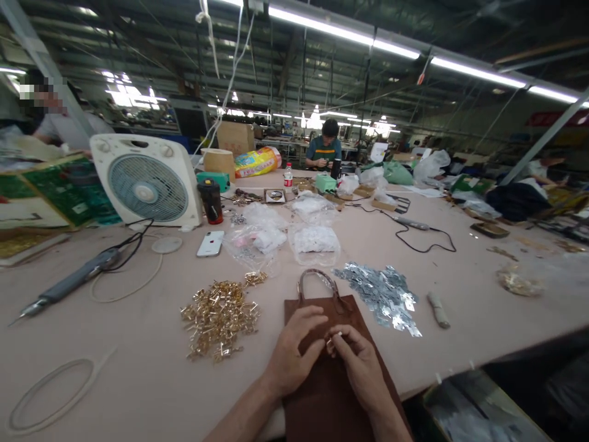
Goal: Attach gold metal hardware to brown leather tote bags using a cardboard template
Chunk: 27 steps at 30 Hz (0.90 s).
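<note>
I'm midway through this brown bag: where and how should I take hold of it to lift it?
Probably by the top of its handle, from above and slightly left. The loop arches beyond the top edge of the brown bag, clear of the left hand and right hand, while silver plates crowd the handle's right side.

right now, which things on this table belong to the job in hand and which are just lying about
Likely part of the job:
brown bag
small gold piece in the right hand
gold fittings pile
silvery plates pile

Seemingly just lying about:
phone
fan
dark tumbler
red-capped bottle
</note>
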Motion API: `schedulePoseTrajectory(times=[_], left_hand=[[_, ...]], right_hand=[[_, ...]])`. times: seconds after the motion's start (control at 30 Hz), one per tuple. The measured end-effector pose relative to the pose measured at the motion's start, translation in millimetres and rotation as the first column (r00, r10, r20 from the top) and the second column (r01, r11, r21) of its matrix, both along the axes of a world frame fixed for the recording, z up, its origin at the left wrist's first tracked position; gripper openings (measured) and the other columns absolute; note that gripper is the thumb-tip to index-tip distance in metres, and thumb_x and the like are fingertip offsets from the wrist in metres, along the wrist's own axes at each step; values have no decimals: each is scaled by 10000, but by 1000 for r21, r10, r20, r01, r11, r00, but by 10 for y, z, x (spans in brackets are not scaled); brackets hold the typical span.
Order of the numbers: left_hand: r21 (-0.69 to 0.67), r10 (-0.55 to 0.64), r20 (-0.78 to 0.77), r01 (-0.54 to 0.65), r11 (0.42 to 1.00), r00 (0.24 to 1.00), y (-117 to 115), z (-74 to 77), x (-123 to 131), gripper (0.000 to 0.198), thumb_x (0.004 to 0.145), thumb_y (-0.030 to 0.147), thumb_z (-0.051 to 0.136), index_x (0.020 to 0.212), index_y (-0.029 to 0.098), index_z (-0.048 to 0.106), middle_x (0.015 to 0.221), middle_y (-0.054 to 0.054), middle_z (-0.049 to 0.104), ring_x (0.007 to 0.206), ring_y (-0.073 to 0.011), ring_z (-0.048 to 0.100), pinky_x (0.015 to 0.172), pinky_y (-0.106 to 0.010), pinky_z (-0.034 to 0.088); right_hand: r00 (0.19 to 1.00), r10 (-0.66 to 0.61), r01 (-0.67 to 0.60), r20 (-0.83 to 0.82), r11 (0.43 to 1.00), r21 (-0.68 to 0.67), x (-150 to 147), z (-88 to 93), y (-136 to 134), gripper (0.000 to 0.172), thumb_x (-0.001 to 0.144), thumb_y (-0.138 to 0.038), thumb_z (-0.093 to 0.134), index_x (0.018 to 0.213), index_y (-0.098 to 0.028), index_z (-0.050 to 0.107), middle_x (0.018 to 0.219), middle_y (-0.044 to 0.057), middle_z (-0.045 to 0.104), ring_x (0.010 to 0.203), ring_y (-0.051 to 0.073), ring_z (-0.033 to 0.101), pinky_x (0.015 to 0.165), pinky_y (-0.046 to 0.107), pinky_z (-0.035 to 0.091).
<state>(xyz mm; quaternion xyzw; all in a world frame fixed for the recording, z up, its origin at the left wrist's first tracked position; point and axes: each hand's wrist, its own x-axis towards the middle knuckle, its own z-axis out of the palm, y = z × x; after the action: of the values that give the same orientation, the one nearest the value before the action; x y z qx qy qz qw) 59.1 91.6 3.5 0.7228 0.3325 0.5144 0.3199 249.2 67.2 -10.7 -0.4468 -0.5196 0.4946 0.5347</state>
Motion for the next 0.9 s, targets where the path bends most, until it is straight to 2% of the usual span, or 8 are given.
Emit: schedulePoseTrajectory(times=[0.1, 0.2, 0.33, 0.47, 0.6, 0.73, 0.83, 0.9], left_hand=[[-36, 237, 11, -237, 971, 971, 106, -96, -65, 478, 937, 146, 613, 1395, 284, 603, 1437, -90, 605, 1364, -254, 567, 1155, -482, 512], [-104, 449, 18, -445, 890, 893, 230, -243, -122, 506, 904, 130, 607, 1396, 242, 585, 1461, -111, 581, 1415, -276, 524, 1183, -523, 483], [-182, 486, 51, -470, 864, 873, 302, -370, -162, 574, 861, 129, 631, 1424, 211, 557, 1529, -130, 530, 1474, -291, 471, 1206, -517, 460], [-410, 461, 168, -363, 837, 872, 317, -360, -198, 630, 827, 164, 685, 1441, 188, 543, 1536, -157, 538, 1440, -311, 522, 1177, -486, 485], [-643, 508, 262, -244, 726, 820, 425, -281, -276, 722, 748, 198, 808, 1423, 146, 557, 1545, -218, 534, 1384, -363, 576, 1184, -492, 449], [-729, 492, 320, -121, 674, 810, 547, -140, -280, 633, 735, 277, 858, 1312, 119, 650, 1518, -231, 572, 1412, -375, 550, 1213, -471, 398], [-698, 251, 490, 204, 686, 835, 569, -13, -169, 450, 803, 379, 813, 1154, 108, 740, 1279, -204, 745, 1184, -353, 714, 1059, -443, 533], [-663, 107, 615, 439, 606, 781, 564, 48, -72, 419, 829, 398, 794, 1112, 91, 760, 1145, -190, 794, 1006, -317, 774, 935, -399, 584]], right_hand=[[994, -98, 97, 50, 995, 11, 46, -3, 91, 366, 959, -533, 704, 1107, -198, 722, 925, 66, 731, 843, 217, 680, 802, 333, 557], [977, -110, 104, 182, 994, 45, 124, 68, 296, 424, 926, -573, 722, 1102, -187, 733, 987, 95, 755, 901, 253, 716, 854, 376, 580], [915, -169, 122, 367, 981, 148, 202, 123, 597, 440, 898, -599, 725, 1046, -188, 775, 1030, 106, 770, 949, 286, 718, 885, 410, 573], [895, -192, 150, 403, 980, 133, 209, 41, 727, 477, 877, -617, 718, 1068, -186, 789, 1027, 105, 784, 938, 298, 729, 870, 412, 576], [893, -186, 163, 410, 982, 92, 190, -7, 713, 493, 859, -618, 723, 1076, -181, 794, 925, 91, 779, 827, 266, 728, 788, 364, 583], [885, -192, 163, 425, 981, 103, 184, 14, 703, 467, 881, -599, 705, 1077, -185, 794, 865, 74, 757, 784, 243, 704, 766, 346, 565], [882, -210, 174, 423, 977, 122, 212, 9, 724, 459, 912, -589, 674, 1102, -186, 787, 847, 64, 742, 777, 234, 685, 749, 338, 541], [886, -214, 177, 411, 976, 126, 242, -8, 744, 462, 924, -587, 661, 1117, -185, 780, 833, 58, 731, 766, 227, 671, 739, 334, 525]])
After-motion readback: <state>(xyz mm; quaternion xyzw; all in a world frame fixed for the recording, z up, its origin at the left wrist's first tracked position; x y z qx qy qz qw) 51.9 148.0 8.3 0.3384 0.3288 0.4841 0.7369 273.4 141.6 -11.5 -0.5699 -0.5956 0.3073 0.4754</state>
